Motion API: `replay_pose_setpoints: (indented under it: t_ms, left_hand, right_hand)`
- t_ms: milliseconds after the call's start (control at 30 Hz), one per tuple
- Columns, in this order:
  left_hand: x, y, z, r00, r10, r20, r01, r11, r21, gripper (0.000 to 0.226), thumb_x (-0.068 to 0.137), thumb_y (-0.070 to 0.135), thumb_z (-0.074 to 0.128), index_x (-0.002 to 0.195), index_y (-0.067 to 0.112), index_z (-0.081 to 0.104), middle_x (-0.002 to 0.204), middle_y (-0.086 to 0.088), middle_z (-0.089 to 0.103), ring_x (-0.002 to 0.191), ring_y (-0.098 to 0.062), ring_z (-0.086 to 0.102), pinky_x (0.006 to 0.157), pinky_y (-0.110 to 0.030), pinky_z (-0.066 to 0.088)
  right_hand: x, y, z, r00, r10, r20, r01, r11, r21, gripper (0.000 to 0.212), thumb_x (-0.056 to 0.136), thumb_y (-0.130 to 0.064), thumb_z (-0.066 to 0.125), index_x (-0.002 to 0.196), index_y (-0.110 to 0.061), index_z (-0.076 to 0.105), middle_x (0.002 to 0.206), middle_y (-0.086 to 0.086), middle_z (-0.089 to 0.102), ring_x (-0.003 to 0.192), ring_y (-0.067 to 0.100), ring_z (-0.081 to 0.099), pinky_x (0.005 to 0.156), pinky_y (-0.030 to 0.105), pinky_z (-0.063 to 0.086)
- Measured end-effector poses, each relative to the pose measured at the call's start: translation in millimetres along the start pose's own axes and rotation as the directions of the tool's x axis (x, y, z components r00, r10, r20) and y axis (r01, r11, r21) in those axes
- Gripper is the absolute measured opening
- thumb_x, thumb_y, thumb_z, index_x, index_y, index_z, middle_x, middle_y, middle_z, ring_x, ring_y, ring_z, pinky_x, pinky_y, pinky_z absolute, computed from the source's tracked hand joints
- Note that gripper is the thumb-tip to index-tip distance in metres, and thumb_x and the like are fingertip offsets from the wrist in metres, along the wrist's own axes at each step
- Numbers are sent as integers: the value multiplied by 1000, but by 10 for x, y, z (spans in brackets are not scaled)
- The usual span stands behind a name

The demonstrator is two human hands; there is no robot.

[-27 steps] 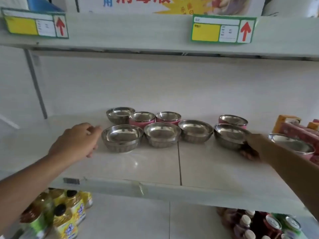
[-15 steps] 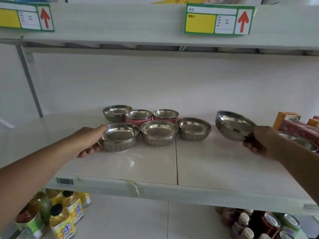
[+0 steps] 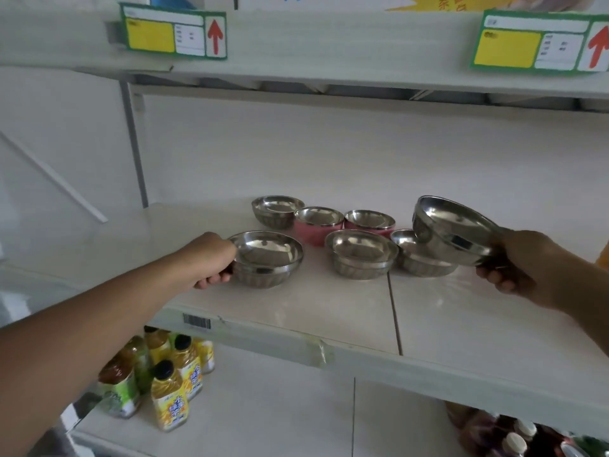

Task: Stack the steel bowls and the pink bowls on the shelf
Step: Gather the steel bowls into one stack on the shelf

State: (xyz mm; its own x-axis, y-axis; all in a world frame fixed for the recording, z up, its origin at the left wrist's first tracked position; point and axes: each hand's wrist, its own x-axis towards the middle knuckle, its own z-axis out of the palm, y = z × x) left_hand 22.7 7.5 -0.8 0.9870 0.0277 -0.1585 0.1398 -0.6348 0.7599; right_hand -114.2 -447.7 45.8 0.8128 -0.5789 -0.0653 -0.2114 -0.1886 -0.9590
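Observation:
On the white shelf (image 3: 329,311) stand several bowls. My left hand (image 3: 211,262) grips the rim of the front-left steel bowl (image 3: 265,258), which rests on the shelf. My right hand (image 3: 514,268) holds another steel bowl (image 3: 451,230) tilted in the air, above a steel bowl (image 3: 421,262) standing on the shelf. A further steel bowl (image 3: 361,253) sits in the front middle. Behind are a steel bowl (image 3: 275,211) and two pink bowls (image 3: 316,224) (image 3: 369,222) with steel linings.
The upper shelf edge carries price labels (image 3: 174,34) (image 3: 537,44) with red arrows. Yellow and green drink bottles (image 3: 171,394) stand on the lower shelf at left, more bottles (image 3: 514,440) at lower right. A metal upright (image 3: 133,143) runs at the back left.
My right hand has lifted its steel bowl off the shelf and carried it left, over the neighbouring bowl. My left hand has closed on the front-left bowl. The camera has turned left.

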Motion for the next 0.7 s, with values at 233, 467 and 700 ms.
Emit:
replay_pose_setpoints:
  t_ms: [233,467,700]
  left_hand:
    - [-85,-269,-229,1000,9,-8,-9,999,35,27,100,18,51,85,5,69,48,-3,60,35,-14,39,37,-20,25]
    - [-160,-352,-321,998,40,50,-43,996,73,23,100,20,54,86,10,69,53,-2,61,37,-14,39,38,-20,27]
    - [-261,-437,-445,996,78,36,-79,996,31,61,117,49,32,92,8,69,58,-3,60,39,-13,38,41,-21,29]
  right_hand:
    - [-345,-369,933,979,-23,203,26,1000,-14,35,101,-6,37,98,2,72,56,14,65,36,16,50,29,24,35]
    - [-672,-626,1804,929,-18,370,16,1000,8,37,101,-6,37,105,3,73,60,13,64,40,16,49,33,20,33]
    - [-840,-677,2595,878,-39,477,117,984,-135,44,108,-21,36,85,-4,70,54,11,67,35,16,51,33,20,35]
